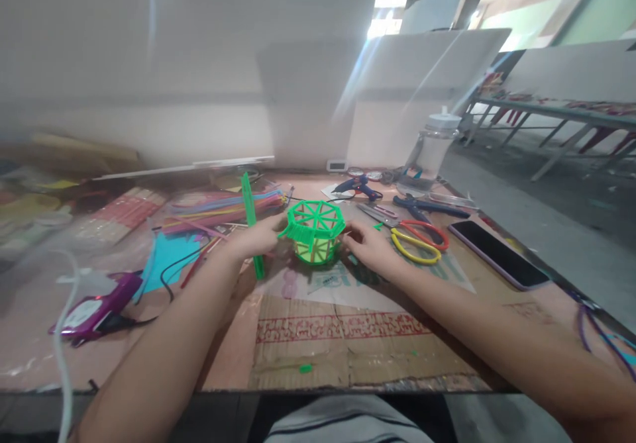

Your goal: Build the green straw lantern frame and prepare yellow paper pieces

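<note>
A small green lantern-shaped frame made of straws (pixel 315 231) stands on the cardboard sheet (pixel 348 344) in the middle of the table. My left hand (pixel 256 236) grips a long green straw (pixel 251 224) that stands nearly upright, and its fingertips touch the frame's left side. On the frame's right side rests my right hand (pixel 370 247), fingers curled against it.
Scissors with red and yellow handles (pixel 417 238) lie just right of my right hand, then a dark phone (pixel 499 254). A blue glue gun (pixel 360 188), pliers (pixel 427 206) and a clear jar (pixel 437 145) stand behind. Coloured straws (pixel 223 204) and a purple glue gun (pixel 97 310) lie left.
</note>
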Tool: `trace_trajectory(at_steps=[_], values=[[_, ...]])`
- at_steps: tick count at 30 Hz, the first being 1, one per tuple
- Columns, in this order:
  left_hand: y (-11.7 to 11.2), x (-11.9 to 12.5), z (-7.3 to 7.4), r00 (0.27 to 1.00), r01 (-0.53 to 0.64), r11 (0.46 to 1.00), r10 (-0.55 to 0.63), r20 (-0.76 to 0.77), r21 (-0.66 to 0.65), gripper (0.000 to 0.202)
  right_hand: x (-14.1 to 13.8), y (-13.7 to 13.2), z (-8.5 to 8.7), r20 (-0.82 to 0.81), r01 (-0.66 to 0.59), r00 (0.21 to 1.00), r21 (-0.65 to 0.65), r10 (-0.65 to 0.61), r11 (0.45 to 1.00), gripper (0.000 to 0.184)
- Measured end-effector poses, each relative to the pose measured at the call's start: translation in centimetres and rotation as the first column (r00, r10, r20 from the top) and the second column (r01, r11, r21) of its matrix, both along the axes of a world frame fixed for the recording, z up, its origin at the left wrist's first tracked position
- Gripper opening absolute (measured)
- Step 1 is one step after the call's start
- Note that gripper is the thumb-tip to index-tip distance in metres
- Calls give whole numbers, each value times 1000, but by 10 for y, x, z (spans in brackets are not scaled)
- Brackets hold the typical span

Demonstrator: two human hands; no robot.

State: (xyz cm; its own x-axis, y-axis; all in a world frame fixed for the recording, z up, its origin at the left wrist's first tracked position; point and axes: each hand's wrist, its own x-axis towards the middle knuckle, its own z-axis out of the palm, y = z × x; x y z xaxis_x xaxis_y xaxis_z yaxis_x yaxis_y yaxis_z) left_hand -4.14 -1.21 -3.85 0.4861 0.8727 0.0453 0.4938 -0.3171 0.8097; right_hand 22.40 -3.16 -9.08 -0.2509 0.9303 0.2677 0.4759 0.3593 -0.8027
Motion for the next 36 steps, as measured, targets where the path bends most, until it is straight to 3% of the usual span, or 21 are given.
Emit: trace_trajectory(at_steps=[5, 9, 15, 18, 21, 26, 36], values=[[-2, -3, 4, 997, -73, 997, 73, -24, 1, 53, -6, -1, 4, 18, -29, 999, 14, 29, 999, 16], [1, -15, 14, 971, -231, 970, 234, -40, 71, 46, -8, 1, 1, -14, -45, 999, -34, 45, 998, 23], [-9, -16, 31, 920, -359, 922, 376, -111, 147, 57, -4, 2, -1, -9, 32, 999, 19, -32, 999, 23], [-13, -11, 31, 921, -349, 930, 363, -142, 111, 63, -3, -1, -2, -24, 46, 999, 20, -45, 999, 25], [-9, -10, 24, 942, -324, 945, 326, -75, 38, 67, -3, -2, -2, -36, 47, 998, 11, -47, 999, 25], [-4, -16, 16, 971, -240, 966, 238, -41, -91, 62, -3, -1, -5, -54, 56, 997, -1, -56, 998, 23], [-14, -8, 23, 972, -207, 926, 232, 42, -317, 58, -3, -2, -2, -30, 75, 997, 17, -74, 997, 25]])
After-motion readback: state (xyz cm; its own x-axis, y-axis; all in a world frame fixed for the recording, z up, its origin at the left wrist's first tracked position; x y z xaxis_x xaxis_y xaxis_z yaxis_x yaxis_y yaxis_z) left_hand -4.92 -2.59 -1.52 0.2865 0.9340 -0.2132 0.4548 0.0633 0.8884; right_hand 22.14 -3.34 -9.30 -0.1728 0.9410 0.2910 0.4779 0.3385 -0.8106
